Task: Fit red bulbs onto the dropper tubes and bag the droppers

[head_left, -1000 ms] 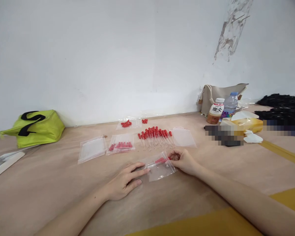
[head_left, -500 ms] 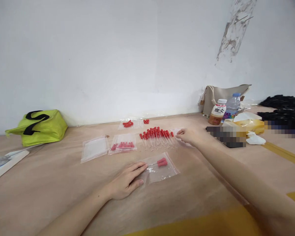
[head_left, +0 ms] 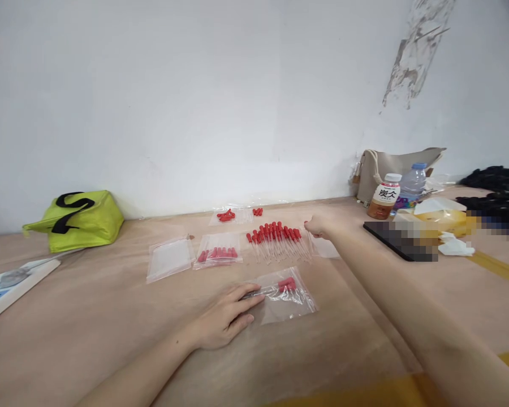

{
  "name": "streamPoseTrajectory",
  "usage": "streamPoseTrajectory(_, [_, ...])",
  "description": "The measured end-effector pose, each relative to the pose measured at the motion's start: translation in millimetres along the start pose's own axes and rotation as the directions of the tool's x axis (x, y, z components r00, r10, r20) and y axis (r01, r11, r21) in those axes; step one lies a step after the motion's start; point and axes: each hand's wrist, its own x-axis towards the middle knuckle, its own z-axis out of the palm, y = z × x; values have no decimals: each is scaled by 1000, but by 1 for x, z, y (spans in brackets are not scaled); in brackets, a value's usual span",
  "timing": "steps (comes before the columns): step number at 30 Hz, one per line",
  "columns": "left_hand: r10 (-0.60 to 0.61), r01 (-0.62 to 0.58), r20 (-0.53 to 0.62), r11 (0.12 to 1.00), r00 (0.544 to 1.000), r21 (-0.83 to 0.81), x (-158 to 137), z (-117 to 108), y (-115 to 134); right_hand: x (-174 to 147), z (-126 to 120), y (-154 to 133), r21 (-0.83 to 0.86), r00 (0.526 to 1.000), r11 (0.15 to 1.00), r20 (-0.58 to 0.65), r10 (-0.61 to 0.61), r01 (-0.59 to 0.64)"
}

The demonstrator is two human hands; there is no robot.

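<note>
My left hand point(head_left: 224, 316) lies with fingers stretched out over the left edge of a clear zip bag point(head_left: 288, 312). Inside that bag are droppers with red bulbs point(head_left: 287, 284); their thin stems run under my fingertips. Farther back, my right hand point(head_left: 320, 227) is closed at the right end of a row of red-bulbed droppers point(head_left: 275, 237). A red dropper bulb point(head_left: 306, 225) shows at its fingertips, with the fingers partly hidden behind the hand. Left of the row sits a filled zip bag point(head_left: 219, 249), and beside it a flat whitish zip bag point(head_left: 171, 260).
Loose red bulbs point(head_left: 226, 215) lie on plastic near the wall. A yellow-green bag point(head_left: 85, 220) stands at left. On the right are a brown drink bottle point(head_left: 384, 198), a water bottle point(head_left: 413, 183), a beige bag point(head_left: 369, 175), a dark flat object point(head_left: 394, 240) and a tissue pack point(head_left: 443, 217).
My right hand has moved left to the end of the dropper row and closed on a bulb there. The left hand stays on the bag. The view has shifted slightly.
</note>
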Motion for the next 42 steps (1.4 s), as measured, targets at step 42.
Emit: streamPoseTrajectory(42, [-15,16,5,999,1000,-46,1,0,0,-136,23,40,574,978,819,174,-114,-7])
